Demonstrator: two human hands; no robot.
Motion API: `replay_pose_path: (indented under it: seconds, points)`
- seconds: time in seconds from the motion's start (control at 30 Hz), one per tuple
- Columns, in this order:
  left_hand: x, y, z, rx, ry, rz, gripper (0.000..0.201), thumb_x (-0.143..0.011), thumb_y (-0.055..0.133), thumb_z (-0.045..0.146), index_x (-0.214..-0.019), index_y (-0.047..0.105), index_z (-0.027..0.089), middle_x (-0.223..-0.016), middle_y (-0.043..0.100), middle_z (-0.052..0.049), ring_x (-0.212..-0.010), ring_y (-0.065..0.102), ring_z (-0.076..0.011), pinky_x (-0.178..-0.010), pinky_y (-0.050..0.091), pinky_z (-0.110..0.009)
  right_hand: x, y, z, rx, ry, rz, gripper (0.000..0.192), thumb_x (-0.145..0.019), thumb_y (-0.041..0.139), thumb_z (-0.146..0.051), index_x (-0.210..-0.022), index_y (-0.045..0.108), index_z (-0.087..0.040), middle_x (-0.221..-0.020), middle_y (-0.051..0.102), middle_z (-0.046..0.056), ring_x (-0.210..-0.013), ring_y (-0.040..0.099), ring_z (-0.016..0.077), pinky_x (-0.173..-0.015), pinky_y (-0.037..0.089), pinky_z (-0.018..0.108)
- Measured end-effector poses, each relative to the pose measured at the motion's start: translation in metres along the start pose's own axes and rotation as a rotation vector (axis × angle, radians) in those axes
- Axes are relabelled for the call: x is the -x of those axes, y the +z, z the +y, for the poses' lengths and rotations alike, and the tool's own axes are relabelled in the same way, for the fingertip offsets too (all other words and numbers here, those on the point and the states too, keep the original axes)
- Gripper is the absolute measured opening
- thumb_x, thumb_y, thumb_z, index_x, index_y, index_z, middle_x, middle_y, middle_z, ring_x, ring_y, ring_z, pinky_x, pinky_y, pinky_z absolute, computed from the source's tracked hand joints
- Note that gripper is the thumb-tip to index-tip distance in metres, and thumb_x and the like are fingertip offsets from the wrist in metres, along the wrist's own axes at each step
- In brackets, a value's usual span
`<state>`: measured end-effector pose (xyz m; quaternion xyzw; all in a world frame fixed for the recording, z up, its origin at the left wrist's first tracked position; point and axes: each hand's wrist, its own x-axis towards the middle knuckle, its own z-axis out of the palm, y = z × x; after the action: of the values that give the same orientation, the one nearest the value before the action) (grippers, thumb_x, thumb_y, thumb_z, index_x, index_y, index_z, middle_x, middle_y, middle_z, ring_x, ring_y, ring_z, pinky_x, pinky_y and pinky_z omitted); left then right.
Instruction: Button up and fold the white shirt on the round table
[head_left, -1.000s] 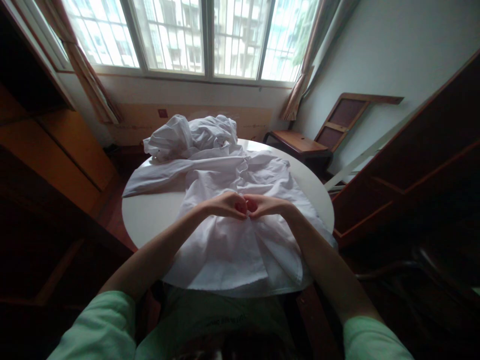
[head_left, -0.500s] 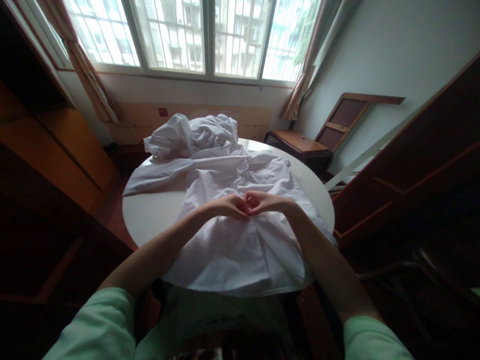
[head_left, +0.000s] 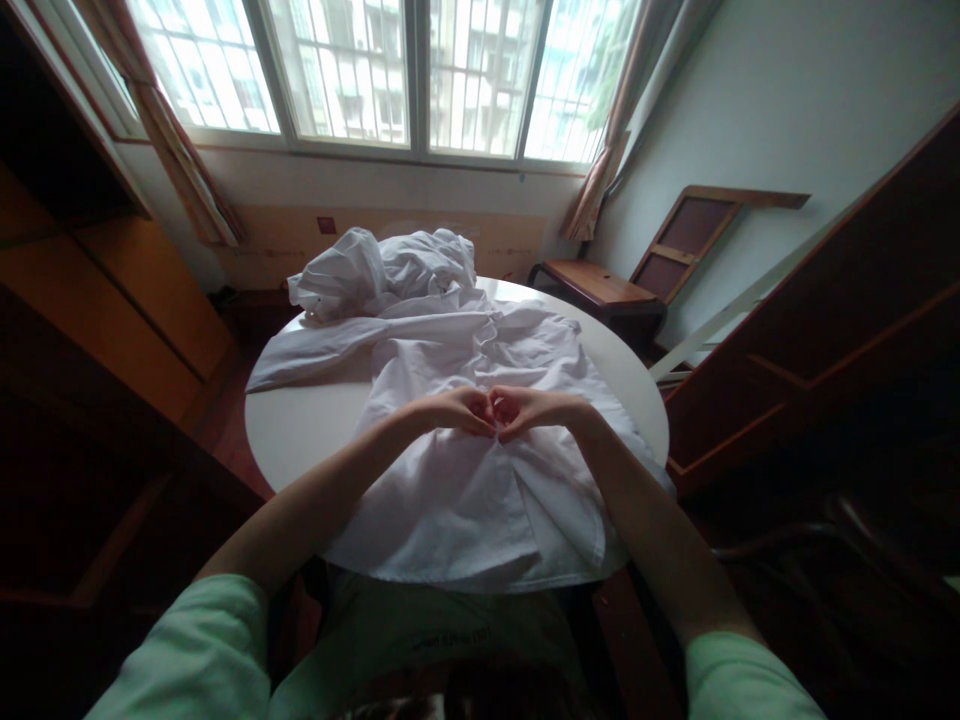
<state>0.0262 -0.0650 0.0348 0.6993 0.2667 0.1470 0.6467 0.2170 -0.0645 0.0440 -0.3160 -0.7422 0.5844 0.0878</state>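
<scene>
A white long-sleeved garment point(head_left: 450, 510), a shirt or coat, lies spread over a round white table point(head_left: 300, 430). Its lower edge reaches the near rim, and one sleeve point(head_left: 322, 350) stretches to the left. My left hand point(head_left: 463, 410) and my right hand point(head_left: 521, 410) meet at the front opening in the middle. Both are closed, thumbs and fingertips pinching the cloth edges together. Any button between the fingers is too small to make out. Below the hands the two front panels part slightly.
Crumpled white cloth point(head_left: 390, 265) is heaped at the table's far side. A wooden bench point(head_left: 600, 285) stands beyond the right rim, near a leaning wooden panel point(head_left: 686, 240). Dark furniture point(head_left: 810, 330) flanks the right side. Barred windows point(head_left: 345, 75) and curtains are at the back.
The fingers have shifted slightly at the front opening, and the thumbs sit a little differently on the cloth. The garment and the heap stay in place.
</scene>
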Motion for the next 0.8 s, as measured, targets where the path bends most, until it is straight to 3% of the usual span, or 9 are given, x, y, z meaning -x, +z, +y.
replay_pose_path:
  seconds: [0.27,0.53,0.8]
  points:
    - [0.0,0.002,-0.001,-0.033,-0.028,0.048,0.029,-0.054,0.077,0.029,-0.062,0.055,0.012,-0.059,0.054,0.004,-0.054,0.048,-0.0065,-0.05,0.033,-0.018,-0.005,0.003,0.005,-0.045,-0.002,0.005,0.044,-0.059,0.079,-0.022,-0.084,0.044,-0.018,-0.073,0.05,-0.006,-0.063,0.05,0.0068,-0.052,0.042,0.018]
    - [-0.003,0.001,-0.005,-0.014,-0.016,0.017,0.029,-0.055,0.077,0.028,-0.071,0.058,0.012,-0.063,0.056,0.003,-0.058,0.051,-0.0075,-0.055,0.038,-0.019,-0.006,-0.006,0.014,-0.053,0.029,0.05,0.046,-0.056,0.081,-0.027,-0.083,0.044,-0.018,-0.069,0.05,-0.008,-0.059,0.05,0.0045,-0.05,0.041,0.017]
    - [-0.005,0.003,-0.006,-0.084,0.03,0.043,0.026,-0.056,0.074,0.026,-0.069,0.056,0.013,-0.058,0.052,0.005,-0.053,0.046,-0.0064,-0.05,0.033,-0.018,-0.001,-0.007,0.004,-0.114,0.031,0.057,0.044,-0.057,0.081,-0.025,-0.084,0.046,-0.017,-0.069,0.054,-0.007,-0.062,0.053,0.0068,-0.055,0.043,0.02]
